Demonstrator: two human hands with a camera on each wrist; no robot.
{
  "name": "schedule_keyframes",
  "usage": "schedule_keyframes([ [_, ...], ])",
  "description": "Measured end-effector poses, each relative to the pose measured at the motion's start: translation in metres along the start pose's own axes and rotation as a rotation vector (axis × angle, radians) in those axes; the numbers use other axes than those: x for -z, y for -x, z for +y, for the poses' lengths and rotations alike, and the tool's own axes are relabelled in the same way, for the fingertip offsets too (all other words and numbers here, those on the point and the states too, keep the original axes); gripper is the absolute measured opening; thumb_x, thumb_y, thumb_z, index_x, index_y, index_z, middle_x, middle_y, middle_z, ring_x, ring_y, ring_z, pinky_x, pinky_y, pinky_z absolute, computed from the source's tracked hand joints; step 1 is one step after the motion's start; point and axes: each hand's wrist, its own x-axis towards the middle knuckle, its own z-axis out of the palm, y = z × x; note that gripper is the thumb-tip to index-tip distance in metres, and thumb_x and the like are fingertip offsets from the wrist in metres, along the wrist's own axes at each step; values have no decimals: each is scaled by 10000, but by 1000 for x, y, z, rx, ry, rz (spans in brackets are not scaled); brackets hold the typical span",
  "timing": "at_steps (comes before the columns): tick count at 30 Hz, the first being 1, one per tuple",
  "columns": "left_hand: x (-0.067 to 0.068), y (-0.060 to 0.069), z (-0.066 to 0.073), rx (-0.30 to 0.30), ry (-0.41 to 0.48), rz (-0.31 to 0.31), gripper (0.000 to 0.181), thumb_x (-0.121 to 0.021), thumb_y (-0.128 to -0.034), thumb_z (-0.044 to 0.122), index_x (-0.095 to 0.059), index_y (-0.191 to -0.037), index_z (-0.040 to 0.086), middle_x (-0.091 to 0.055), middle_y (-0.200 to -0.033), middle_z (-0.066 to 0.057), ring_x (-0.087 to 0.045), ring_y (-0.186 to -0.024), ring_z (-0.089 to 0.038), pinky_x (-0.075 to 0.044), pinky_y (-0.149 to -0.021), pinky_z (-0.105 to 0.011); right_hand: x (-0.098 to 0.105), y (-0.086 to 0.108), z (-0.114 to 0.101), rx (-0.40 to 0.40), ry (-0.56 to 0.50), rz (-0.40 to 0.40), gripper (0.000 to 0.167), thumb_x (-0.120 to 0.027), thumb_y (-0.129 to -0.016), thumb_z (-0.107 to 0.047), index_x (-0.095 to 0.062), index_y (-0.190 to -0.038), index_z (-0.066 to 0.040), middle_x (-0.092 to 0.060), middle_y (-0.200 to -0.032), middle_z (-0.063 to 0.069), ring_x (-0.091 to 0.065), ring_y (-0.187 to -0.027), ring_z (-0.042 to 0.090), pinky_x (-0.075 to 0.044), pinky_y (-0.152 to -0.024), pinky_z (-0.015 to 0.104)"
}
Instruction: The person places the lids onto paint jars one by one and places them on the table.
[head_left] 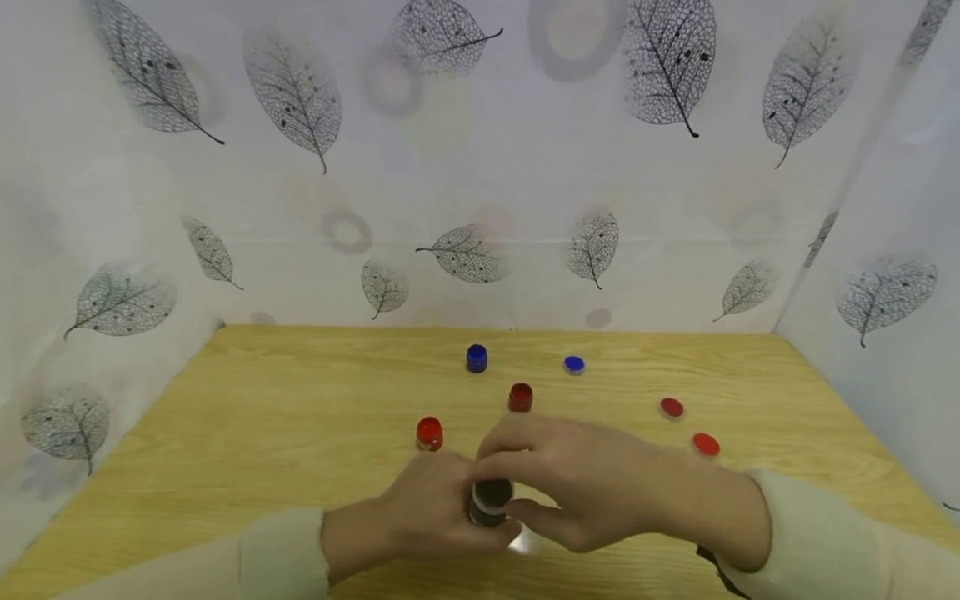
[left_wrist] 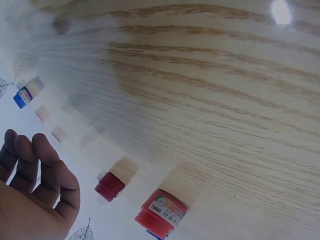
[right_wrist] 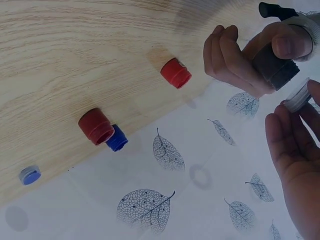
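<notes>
Left hand [head_left: 431, 508] curled snug round black jar [right_wrist: 277, 70]. Right hand [head_left: 573, 479] pinching lid [right_wrist: 298, 96], fingers only partly closed; right wrist view shows small gap between lid and jar mouth. Tip, imo: grip jar firm and upright, keep lid level and centred, go slow so nothing drips. Mind knuckles too: dark red jar [head_left: 521, 400] just beyond right hand, bright red jar [head_left: 430, 434] just past left.

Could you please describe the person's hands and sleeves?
The left hand and right hand are bare, without gloves. The left sleeve and right sleeve are long and off-white. A dark piece shows below the right sleeve; in the right wrist view, a black part shows beside the left sleeve.
</notes>
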Motion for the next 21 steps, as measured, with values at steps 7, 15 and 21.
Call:
schedule_keyframes([
  [7,-1,-5,1,-8,-23,-16,300,-657,-869,481,-547,-719,245,-417,-594,199,-314,-525,109,-273,-424,-107,2,4,-2,-15,-11,-58,322,-733,-852,-50,-672,-1162,-110,-608,-1176,-20,-584,-1071,64,-484,-928,161],
  [15,-4,-9,3,-86,-69,28,290,-664,-854,468,-548,-715,242,-423,-588,191,-281,-525,126,-264,-433,-90,4,7,-3,-17,4,-88,400,-748,-836,-14,-670,-1212,-126,-613,-1197,-33,-587,-1108,62,-471,-937,137],
  [21,-3,-14,6,-82,-27,-9,265,-669,-853,421,-540,-719,232,-415,-584,184,-293,-524,121,-277,-451,-93,4,8,-2,53,86,-44,465,-777,-775,14,-665,-1203,-129,-617,-1165,-39,-588,-1087,56,-465,-930,130],
])
